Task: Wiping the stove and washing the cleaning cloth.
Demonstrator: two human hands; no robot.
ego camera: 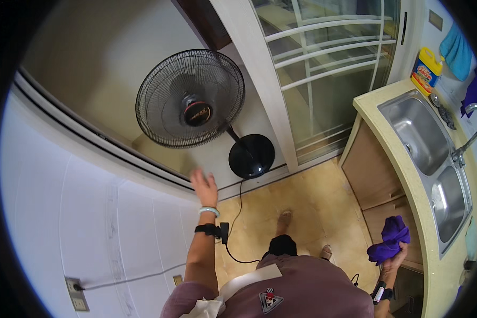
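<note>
My left hand (204,189), with a pale bangle at its wrist, reaches out with fingers apart and holds nothing. It is beside the door track, just left of the round black base (252,156) of a standing fan (190,98). The fan's wire cage leans over the floor beyond the doorway. On the right, my right hand (397,255) grips a bunched purple cloth (389,240) in front of the cabinet under the counter. Part of that hand is behind the cloth.
At right is a counter (415,206) with a double steel sink (417,135), a faucet (471,131) and a yellow detergent jug (426,71). A glass sliding door (322,79) stands ahead. The fan's cord (135,278) runs to a wall socket (78,295) at left.
</note>
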